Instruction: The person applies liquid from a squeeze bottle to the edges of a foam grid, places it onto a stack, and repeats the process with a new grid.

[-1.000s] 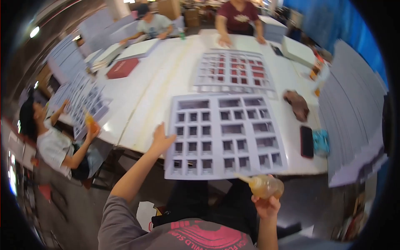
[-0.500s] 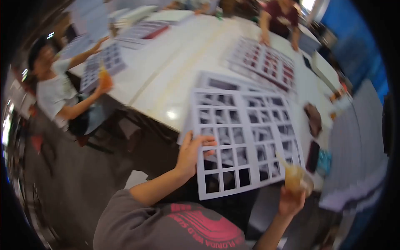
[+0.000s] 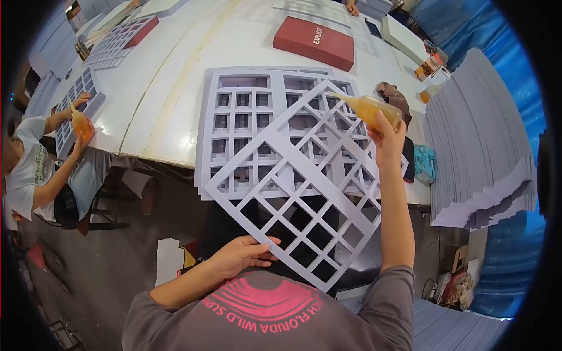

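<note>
A pale grey lattice panel (image 3: 331, 193) with many square openings is turned diagonally, its near corner jutting past the table edge. My left hand (image 3: 249, 257) pinches its lower left border between thumb and fingers. In my right hand (image 3: 389, 140) is a clear squeeze bottle (image 3: 372, 110) of amber liquid. The bottle's thin nozzle points left, over the panel's far corner. Beneath the held panel lie similar lattice panels (image 3: 206, 131), stacked squarely on the white table (image 3: 170, 117).
A dark red box (image 3: 313, 44) lies farther back. At left a co-worker (image 3: 35, 158) holds another bottle (image 3: 80, 124) over a gridded tray (image 3: 88, 90). Tall stacks of grey sheets (image 3: 483, 140) stand at right, near a teal packet (image 3: 425, 164) and a brown cloth (image 3: 393, 93).
The held panel has turned from nearly upright to diagonal, uncovering more of the stack. My right hand has moved the bottle up and away from me. The view has tilted down.
</note>
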{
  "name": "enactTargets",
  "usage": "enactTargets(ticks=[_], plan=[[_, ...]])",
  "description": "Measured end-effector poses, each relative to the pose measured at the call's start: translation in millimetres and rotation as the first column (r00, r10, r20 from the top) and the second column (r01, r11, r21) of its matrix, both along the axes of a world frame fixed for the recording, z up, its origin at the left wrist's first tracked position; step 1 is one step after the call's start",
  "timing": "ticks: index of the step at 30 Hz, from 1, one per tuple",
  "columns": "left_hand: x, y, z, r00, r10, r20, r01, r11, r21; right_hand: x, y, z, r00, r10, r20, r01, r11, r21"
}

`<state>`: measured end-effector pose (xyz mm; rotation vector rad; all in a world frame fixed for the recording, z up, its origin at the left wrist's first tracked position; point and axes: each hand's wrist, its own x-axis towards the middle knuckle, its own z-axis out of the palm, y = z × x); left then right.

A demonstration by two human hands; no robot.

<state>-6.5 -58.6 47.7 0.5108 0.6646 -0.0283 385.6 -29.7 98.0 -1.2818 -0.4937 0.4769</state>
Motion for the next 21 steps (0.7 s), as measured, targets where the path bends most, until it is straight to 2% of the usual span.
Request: enactTargets(ticks=[3,9,12,15,21], plan=[[1.1,-1.8,5.5,1.0,-0.001,-0.006,0.0,0.998,-0.064,11.9,21.5,-9.6,0.999,-0.028,0.027,0.027,1.0,0.012],[2.0,2.7,4.0,0.999,-0.045,-0.021,0.045,0.999,0.0,30.8,45.9,-21.2,0.993,-0.054,0.108,0.057,0.998,-0.023],[2.7,3.6,3.4,0.999,-0.051,-0.008,0.051,0.999,0.0,36.9,53.3,-27.6,0.993,-0.066,0.093,0.066,0.998,0.004],[2.9,3.6,3.2,0.999,-0.051,-0.007,0.051,0.999,-0.002,35.4,52.4,-29.3,0.989,-0.053,0.14,0.051,0.998,0.02],[4.9,4.6,6.5,0.999,-0.04,-0.032,0.039,0.999,-0.024,1.5,31.4,-24.2,0.995,0.07,0.065,-0.069,0.997,-0.03]])
